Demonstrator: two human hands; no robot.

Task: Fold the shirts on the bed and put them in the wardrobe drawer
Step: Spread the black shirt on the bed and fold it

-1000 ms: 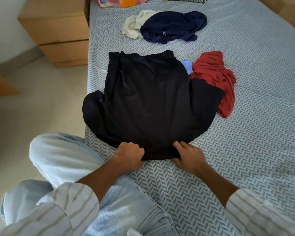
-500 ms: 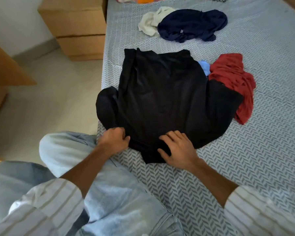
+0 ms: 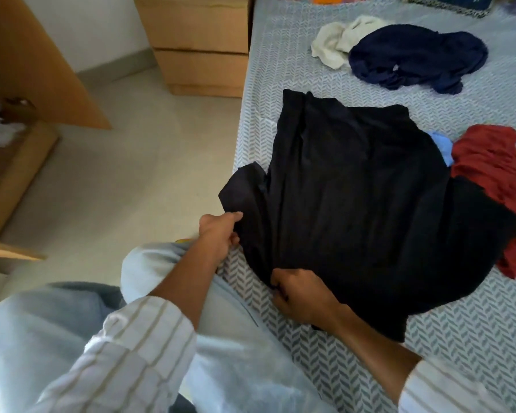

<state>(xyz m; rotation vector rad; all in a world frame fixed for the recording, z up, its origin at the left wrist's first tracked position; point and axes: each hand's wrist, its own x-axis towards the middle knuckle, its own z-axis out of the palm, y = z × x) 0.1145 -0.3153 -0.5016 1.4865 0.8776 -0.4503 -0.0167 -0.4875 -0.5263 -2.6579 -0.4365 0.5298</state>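
Your left hand (image 3: 221, 234) is pinching the left sleeve of the black shirt (image 3: 364, 204), which is lying spread on the bed (image 3: 459, 338) near its left edge. Your right hand (image 3: 298, 296) is gripping the shirt's near hem, fingers curled into cloth. Red shirt (image 3: 495, 180) is touching its right side; navy shirt (image 3: 414, 58) is lying farther up.

The black shirt (image 3: 364, 198) lies spread on the bed (image 3: 429, 353), partly folded, directly beyond my hands. My left hand (image 3: 218, 234) pinches its left sleeve; my right hand (image 3: 301, 296) grips its near edge. Farther off lie crumpled red (image 3: 495, 174), navy (image 3: 417, 58) and cream (image 3: 337, 40) shirts.
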